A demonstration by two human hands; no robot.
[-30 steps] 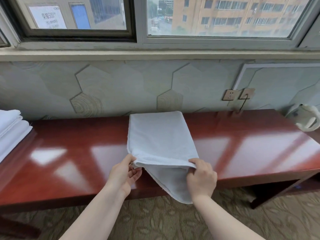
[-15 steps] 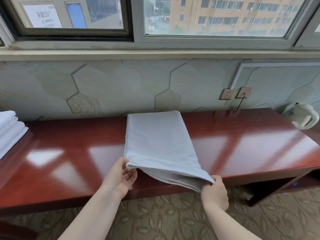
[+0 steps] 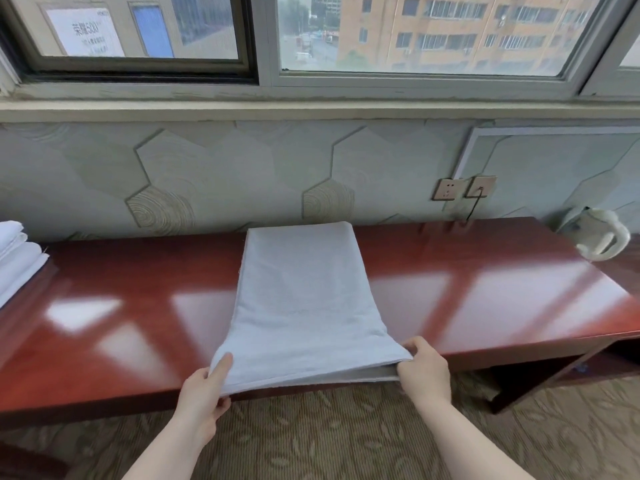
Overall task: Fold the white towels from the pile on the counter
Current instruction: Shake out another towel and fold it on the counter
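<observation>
A white towel lies lengthwise across the glossy red-brown counter, folded into a long strip from the wall to the front edge. My left hand pinches its near left corner, thumb on top. My right hand grips its near right corner. The near edge is stretched straight between both hands, slightly past the counter's front edge. A pile of white towels sits at the far left end of the counter, partly cut off by the frame.
A white electric kettle stands at the counter's right end, below two wall sockets with a cord plugged in. A window sill runs above the patterned wall. Patterned carpet lies below the counter.
My right hand pulled the hanging lower corner up and out to the right. My left hand slid left and down. The towel's near edge went from drooping to stretched flat between both hands.
</observation>
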